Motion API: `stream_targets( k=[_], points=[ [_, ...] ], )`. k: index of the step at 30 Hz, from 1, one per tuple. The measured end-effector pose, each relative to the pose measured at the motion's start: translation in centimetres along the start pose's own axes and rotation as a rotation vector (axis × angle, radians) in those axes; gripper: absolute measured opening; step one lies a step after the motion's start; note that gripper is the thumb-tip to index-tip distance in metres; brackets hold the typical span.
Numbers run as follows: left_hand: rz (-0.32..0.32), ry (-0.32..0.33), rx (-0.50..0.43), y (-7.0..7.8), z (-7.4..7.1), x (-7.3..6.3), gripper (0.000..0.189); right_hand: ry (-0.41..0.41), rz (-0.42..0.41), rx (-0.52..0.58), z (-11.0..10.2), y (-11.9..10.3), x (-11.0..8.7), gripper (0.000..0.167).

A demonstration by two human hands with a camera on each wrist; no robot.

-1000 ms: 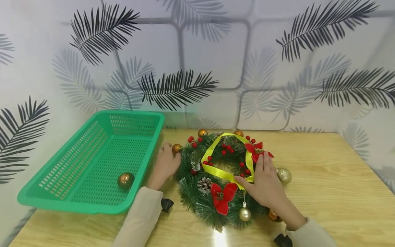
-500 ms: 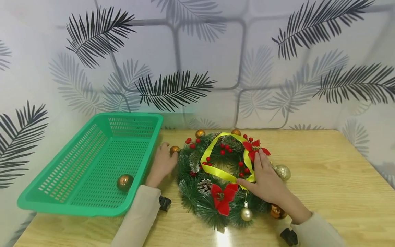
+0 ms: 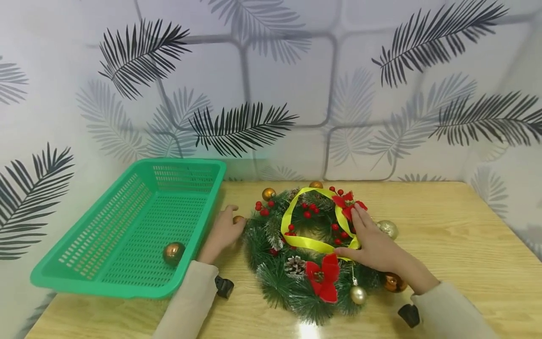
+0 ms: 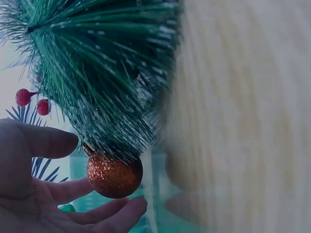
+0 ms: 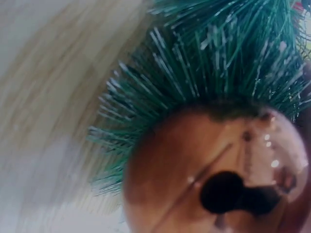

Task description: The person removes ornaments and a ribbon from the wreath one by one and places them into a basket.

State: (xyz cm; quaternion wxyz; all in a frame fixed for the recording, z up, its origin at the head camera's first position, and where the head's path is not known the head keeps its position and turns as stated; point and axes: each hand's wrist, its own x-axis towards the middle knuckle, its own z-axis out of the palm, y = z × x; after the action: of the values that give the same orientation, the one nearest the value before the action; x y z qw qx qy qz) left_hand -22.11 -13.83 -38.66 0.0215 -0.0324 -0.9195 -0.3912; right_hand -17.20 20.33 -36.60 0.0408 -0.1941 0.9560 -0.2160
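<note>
Fingers (image 4: pixel 129 216) of the left hand (image 3: pixel 223 230) bend loosely and apart around a glittery copper ball (image 4: pixel 115 175) on the wreath's left side, the thumb standing off it; whether any fingertip touches is hard to tell. The right hand (image 3: pixel 374 240) lies over the right side of the wreath (image 3: pixel 277 285), its fingers straight and close together, thumb spread toward the yellow ribbon (image 3: pixel 311 243).

The wreath lies flat at the middle of a pale wood-grain table (image 3: pixel 457 240), with a bright glare (image 3: pixel 309 330) on the surface just beyond its near edge. A shiny copper ball (image 3: pixel 394 282) sits at its near right, beneath the right wrist. To the left stands a green slatted basket (image 3: pixel 127 291), with a brown metallic ball (image 3: pixel 173 254) in its near right corner. Behind the table's far edge rises a whitish wall (image 3: pixel 292 162) printed with black and grey feathery leaves and rounded grey outlines.
</note>
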Motion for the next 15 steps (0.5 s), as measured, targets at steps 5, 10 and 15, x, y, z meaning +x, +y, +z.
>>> stream_targets(
  k=[5,10,15],
  points=[
    [-0.005,-0.032,-0.025,-0.46,-0.23,-0.31,0.046,0.009,-0.013,0.009,0.02,0.20,0.17,0.107],
    [0.024,-0.053,-0.048,-0.61,-0.33,-0.31,0.044,0.023,-0.006,-0.008,0.01,0.14,0.20,0.107],
    [0.086,-0.032,-0.070,-0.79,0.00,-0.28,0.038,0.034,-0.007,-0.012,0.12,0.29,0.08,0.107]
  ],
)
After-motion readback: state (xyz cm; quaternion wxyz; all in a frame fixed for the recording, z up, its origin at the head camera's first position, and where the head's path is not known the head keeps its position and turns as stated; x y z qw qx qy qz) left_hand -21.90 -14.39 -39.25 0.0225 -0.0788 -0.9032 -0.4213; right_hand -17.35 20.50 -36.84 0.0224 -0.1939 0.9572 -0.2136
